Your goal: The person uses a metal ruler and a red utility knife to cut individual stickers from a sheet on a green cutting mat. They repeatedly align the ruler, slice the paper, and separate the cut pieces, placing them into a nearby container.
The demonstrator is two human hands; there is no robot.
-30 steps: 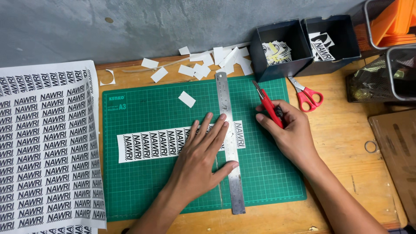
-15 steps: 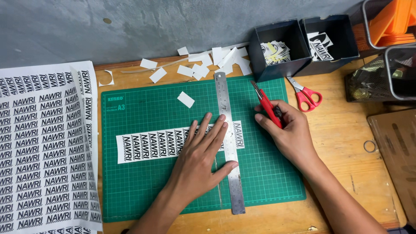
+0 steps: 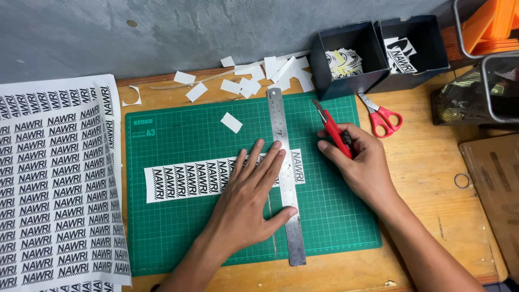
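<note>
My left hand [image 3: 250, 196] lies flat with fingers spread, pressing a steel ruler [image 3: 285, 178] and a white strip of black printed labels [image 3: 184, 180] onto the green cutting mat [image 3: 178, 238]. The ruler runs upright across the strip near its right end. My right hand [image 3: 361, 162], just right of the ruler, is closed around a red utility knife [image 3: 331, 127] whose blade points up and left, off the paper.
A large sheet of the same printed labels [image 3: 57, 184] covers the left of the wooden table. White paper offcuts [image 3: 259, 75] lie beyond the mat. Two dark boxes [image 3: 378, 51] holding cut pieces, red scissors [image 3: 383, 116] and a mesh basket [image 3: 481, 92] stand right.
The label strip sits slightly further left under the ruler. Both hands keep nearly the same places; the knife stays lifted beside the ruler.
</note>
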